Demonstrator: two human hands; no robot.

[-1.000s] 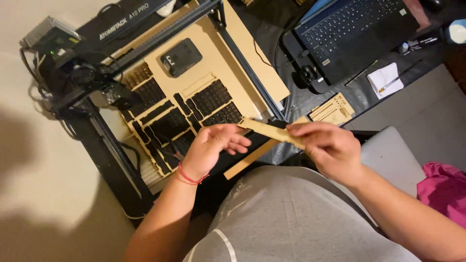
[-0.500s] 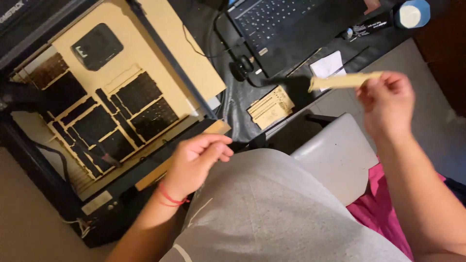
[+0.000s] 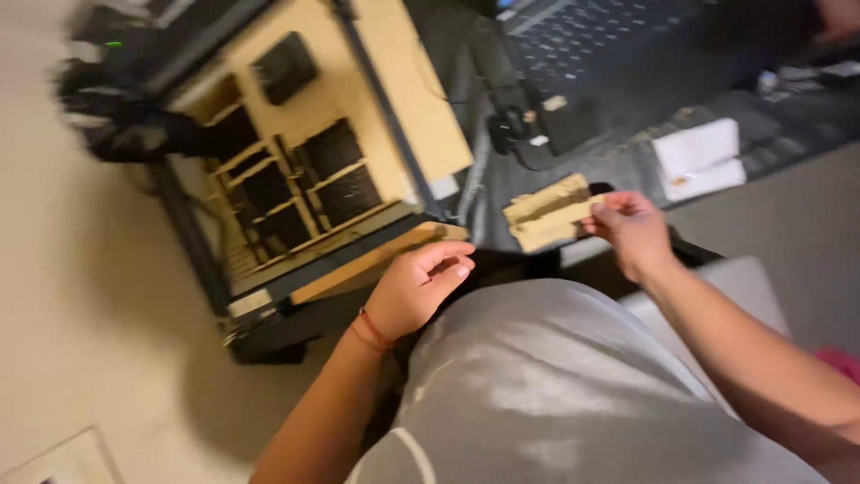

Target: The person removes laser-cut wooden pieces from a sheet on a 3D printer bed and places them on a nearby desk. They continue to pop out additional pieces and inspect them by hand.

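My right hand [image 3: 632,231] pinches the right end of a pale wooden strip [image 3: 573,213] lying on a small stack of similar wooden pieces [image 3: 542,202] on the dark desk. The fingers of my left hand [image 3: 414,289] are loosely curled and hold nothing; it hovers above my lap, beside the near end of a long wooden plank [image 3: 372,262]. That plank lies along the front of a frame machine [image 3: 269,296] carrying a plywood sheet [image 3: 403,99] with several rectangular cut-outs. A red band circles my left wrist. The view is motion-blurred.
A laptop keyboard [image 3: 618,45] sits at the back of the desk, with white paper notes [image 3: 699,157] to its right and cables [image 3: 515,125] nearby. A grey cushion or seat [image 3: 743,296] lies under my right forearm. Beige floor [image 3: 81,358] lies to the left.
My right hand has come down from the raised position with the wooden strip and now rests it on the stack of pieces. The left hand stays near the plank; the camera has shifted.
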